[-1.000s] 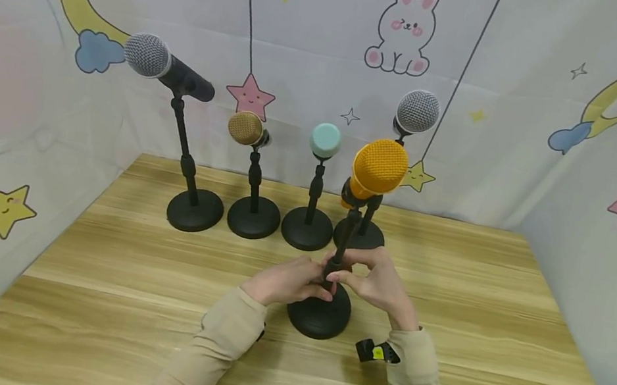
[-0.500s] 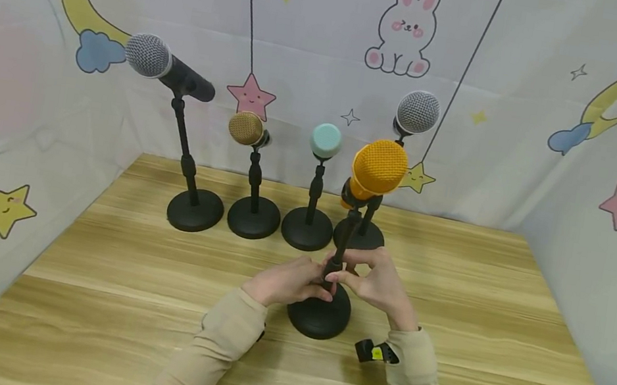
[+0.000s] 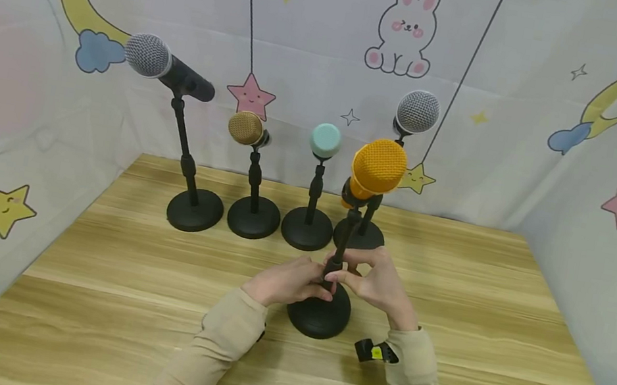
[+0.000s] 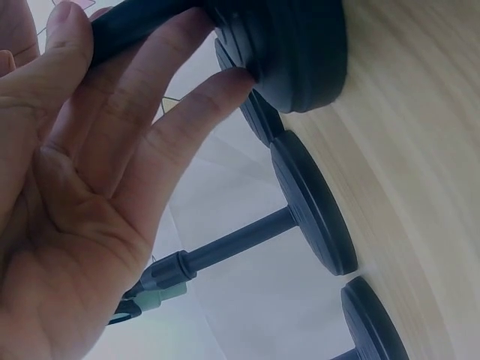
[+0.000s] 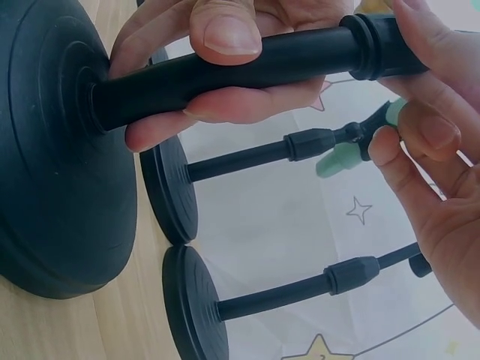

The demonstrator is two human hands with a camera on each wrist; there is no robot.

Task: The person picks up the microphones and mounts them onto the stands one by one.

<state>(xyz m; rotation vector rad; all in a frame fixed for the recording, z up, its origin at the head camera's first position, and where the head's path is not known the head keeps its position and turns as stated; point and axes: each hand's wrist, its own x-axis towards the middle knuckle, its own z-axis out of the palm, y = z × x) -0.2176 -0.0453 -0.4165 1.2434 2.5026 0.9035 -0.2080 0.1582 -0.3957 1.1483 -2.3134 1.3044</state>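
In the head view an orange microphone (image 3: 379,167) sits in the clip of a black microphone stand (image 3: 317,319), whose round base rests on the table. My left hand (image 3: 288,280) grips the lower pole just above the base, thumb on the near side and fingers behind. Higher up, my right hand (image 3: 381,284) pinches the thicker collar (image 5: 375,46) between thumb and fingers, as the right wrist view shows. In the left wrist view the left hand's fingers (image 4: 184,139) reach round the pole, and two fingertips lie close to the base.
Behind stand several more microphones on black stands: a silver-headed black one (image 3: 168,65), a gold one (image 3: 246,128), a mint one (image 3: 325,141) and another silver-headed one (image 3: 418,112). A patterned white curtain (image 3: 320,34) backs the wooden table (image 3: 103,321).
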